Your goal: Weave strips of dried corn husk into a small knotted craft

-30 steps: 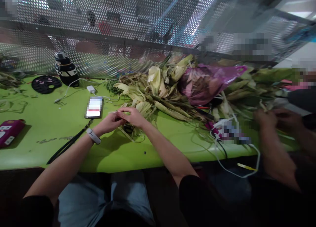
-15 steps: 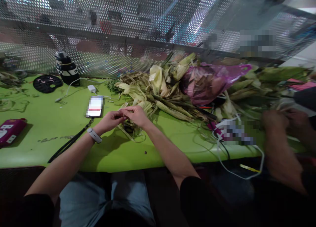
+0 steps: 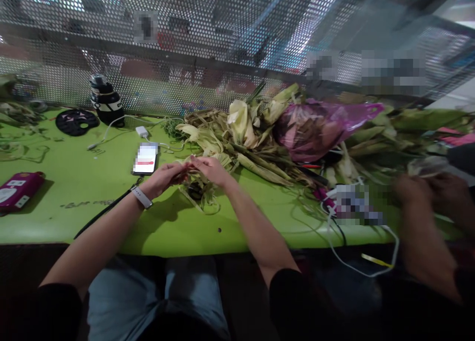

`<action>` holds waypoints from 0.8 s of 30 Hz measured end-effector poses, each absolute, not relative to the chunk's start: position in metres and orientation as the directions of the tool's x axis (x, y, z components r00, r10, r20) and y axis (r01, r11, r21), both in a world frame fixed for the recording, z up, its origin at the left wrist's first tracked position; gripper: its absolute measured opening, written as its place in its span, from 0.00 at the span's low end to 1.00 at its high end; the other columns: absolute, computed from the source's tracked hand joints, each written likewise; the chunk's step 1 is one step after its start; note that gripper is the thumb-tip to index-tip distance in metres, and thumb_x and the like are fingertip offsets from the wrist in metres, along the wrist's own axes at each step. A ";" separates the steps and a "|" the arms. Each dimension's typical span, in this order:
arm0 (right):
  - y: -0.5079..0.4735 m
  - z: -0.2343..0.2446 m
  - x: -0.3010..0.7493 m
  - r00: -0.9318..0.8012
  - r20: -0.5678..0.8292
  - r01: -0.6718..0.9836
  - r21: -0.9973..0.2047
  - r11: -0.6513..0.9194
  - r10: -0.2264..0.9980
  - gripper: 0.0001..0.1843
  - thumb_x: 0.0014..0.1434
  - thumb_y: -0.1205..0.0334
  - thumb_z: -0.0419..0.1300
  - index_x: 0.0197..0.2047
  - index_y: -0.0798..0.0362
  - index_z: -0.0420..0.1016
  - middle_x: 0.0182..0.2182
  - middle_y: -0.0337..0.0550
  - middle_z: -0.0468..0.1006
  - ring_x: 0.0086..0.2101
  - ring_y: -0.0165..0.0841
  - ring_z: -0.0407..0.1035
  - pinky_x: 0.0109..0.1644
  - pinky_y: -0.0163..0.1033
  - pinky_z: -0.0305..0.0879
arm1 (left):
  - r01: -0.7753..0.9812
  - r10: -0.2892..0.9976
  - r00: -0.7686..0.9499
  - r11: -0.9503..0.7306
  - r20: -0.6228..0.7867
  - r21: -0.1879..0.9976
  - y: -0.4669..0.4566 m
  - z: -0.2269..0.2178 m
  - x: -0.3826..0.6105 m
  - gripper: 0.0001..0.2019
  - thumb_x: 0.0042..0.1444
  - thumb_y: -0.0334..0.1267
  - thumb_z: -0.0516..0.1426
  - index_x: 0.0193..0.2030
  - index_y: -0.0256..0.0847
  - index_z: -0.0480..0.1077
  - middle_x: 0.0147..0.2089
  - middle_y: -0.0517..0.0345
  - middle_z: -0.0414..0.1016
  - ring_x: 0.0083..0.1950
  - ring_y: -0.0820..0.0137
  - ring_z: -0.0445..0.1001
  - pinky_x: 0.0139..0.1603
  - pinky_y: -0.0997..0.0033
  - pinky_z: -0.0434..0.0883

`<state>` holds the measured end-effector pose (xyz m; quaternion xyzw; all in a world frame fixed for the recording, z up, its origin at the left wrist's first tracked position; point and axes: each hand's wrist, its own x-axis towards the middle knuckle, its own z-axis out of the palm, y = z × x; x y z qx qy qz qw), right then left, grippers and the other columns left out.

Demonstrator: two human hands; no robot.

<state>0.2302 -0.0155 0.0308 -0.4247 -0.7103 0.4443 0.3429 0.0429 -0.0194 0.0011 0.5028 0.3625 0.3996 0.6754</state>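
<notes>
My left hand and my right hand meet at the fingertips above the green table. Both are closed in a pinch, and whatever lies between the fingers is too small to make out. Just below them is a little bundle of husk strips with something dark in it. Behind my hands spreads a heap of dried corn husks. A phone with a lit screen lies to the left of my left hand, its black strap running under that wrist.
A pink plastic bag of husks sits at the back right, near white cables. Left are a maroon box, a black bottle and a black palette-shaped object. Another person's hands work at right. Perforated metal stands behind.
My left hand has turned a little, and its fingers look more stretched toward my right hand. The whole view has shifted slightly. The other person's hands now show clear plastic.
</notes>
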 end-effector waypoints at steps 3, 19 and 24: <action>-0.011 0.035 0.242 -0.503 0.017 0.354 -0.908 0.224 0.864 0.27 0.52 0.36 0.59 0.32 0.56 0.78 0.25 0.40 0.74 0.27 0.29 0.65 0.34 0.36 0.61 | -0.283 0.922 0.356 0.260 -0.150 0.923 -0.016 0.005 0.039 0.11 0.53 0.42 0.62 0.34 0.33 0.76 0.30 0.53 0.76 0.29 0.76 0.71 0.30 0.77 0.68; -0.006 0.025 0.235 -0.282 0.255 0.234 -0.917 0.324 0.925 0.16 0.52 0.50 0.62 0.27 0.55 0.76 0.25 0.39 0.75 0.30 0.30 0.68 0.42 0.38 0.62 | -0.064 0.914 0.406 0.012 0.015 0.998 -0.020 0.011 0.039 0.15 0.50 0.45 0.64 0.23 0.35 0.69 0.20 0.64 0.62 0.22 0.81 0.56 0.23 0.78 0.53; -0.003 0.020 0.233 -0.201 0.226 0.191 -0.945 0.265 0.953 0.19 0.48 0.46 0.65 0.33 0.54 0.71 0.28 0.38 0.74 0.30 0.30 0.68 0.39 0.37 0.64 | -0.154 0.949 0.314 0.027 0.023 0.988 -0.017 0.005 0.038 0.13 0.51 0.44 0.63 0.27 0.35 0.71 0.23 0.63 0.66 0.22 0.81 0.60 0.23 0.79 0.56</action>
